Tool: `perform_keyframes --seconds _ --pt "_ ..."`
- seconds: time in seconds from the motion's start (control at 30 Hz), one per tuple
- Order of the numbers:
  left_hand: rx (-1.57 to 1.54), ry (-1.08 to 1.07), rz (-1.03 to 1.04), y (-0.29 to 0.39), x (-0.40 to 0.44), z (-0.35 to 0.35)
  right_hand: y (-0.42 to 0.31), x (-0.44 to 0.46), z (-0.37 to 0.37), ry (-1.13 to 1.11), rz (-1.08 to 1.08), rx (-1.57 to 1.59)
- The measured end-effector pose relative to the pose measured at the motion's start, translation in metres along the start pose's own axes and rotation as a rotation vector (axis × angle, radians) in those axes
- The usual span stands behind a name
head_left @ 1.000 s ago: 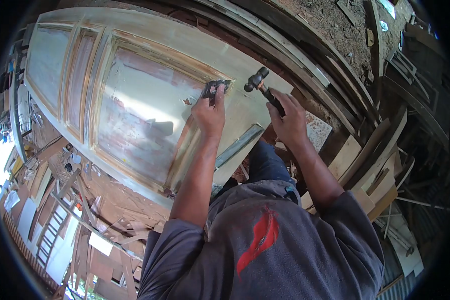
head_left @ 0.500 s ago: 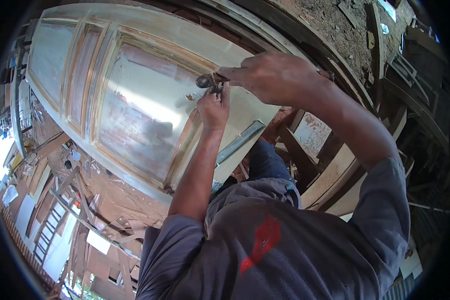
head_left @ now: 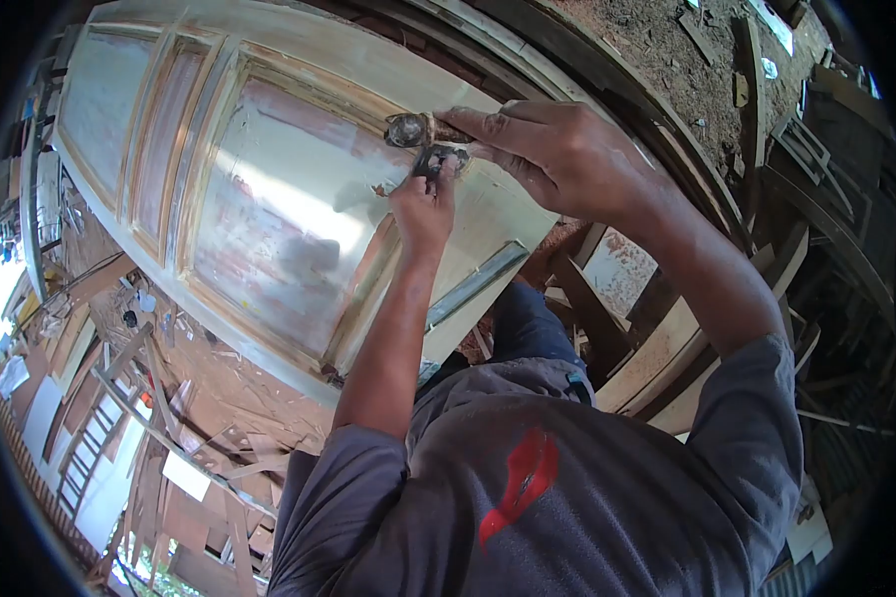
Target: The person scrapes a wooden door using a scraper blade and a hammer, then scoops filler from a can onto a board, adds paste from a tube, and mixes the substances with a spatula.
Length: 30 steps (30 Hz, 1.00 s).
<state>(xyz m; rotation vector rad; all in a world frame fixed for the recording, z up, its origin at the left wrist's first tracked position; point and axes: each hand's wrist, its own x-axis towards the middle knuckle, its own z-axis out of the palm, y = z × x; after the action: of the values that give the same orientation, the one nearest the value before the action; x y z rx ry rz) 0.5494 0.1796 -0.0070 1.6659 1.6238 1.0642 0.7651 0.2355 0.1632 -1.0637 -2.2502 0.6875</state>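
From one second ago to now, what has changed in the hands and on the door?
The right hand moved the hammer left and slightly up across the view, bringing its head close to the dark piece in the left hand; whether they touch is unclear. Neither hand took hold of or let go of anything. The left hand stays about where it was, and the grey strip on the door is unmoved.

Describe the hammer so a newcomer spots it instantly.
Start at the large pale panelled door, upper left of the view. Near its right-hand end, the right hand grips the hammer, whose head shows just above the left hand. Its rounded metal head sets it apart from the flatter dark piece in the left hand.
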Motion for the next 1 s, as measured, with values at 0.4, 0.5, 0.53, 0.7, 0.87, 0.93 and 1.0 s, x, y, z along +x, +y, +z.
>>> perform_keyframes --seconds 0.4,0.5,0.53,0.7,0.87,0.93,1.0 --pt "0.001 0.000 0.008 -0.004 0.000 0.003 -0.001 0.001 0.008 -0.162 0.041 -0.121" --pt "0.033 -0.013 0.016 -0.003 -0.005 0.000 0.003 -0.002 0.013 -0.132 -0.015 -0.117" --pt "0.047 -0.028 0.023 -0.004 -0.005 0.000 0.006 -0.004 0.016 -0.143 -0.033 -0.141" --pt "0.137 -0.035 0.139 -0.007 -0.004 0.008 0.013 -0.015 0.015 -0.258 0.044 -0.203" --pt "0.043 0.002 0.171 0.000 -0.005 0.010 0.007 -0.026 -0.008 0.001 0.057 -0.048" --pt "0.065 -0.008 0.170 0.003 -0.007 0.010 0.010 -0.029 -0.012 0.089 0.077 -0.015" --pt "0.107 -0.014 0.179 0.006 -0.005 0.013 0.008 -0.032 -0.018 0.053 0.117 -0.030"
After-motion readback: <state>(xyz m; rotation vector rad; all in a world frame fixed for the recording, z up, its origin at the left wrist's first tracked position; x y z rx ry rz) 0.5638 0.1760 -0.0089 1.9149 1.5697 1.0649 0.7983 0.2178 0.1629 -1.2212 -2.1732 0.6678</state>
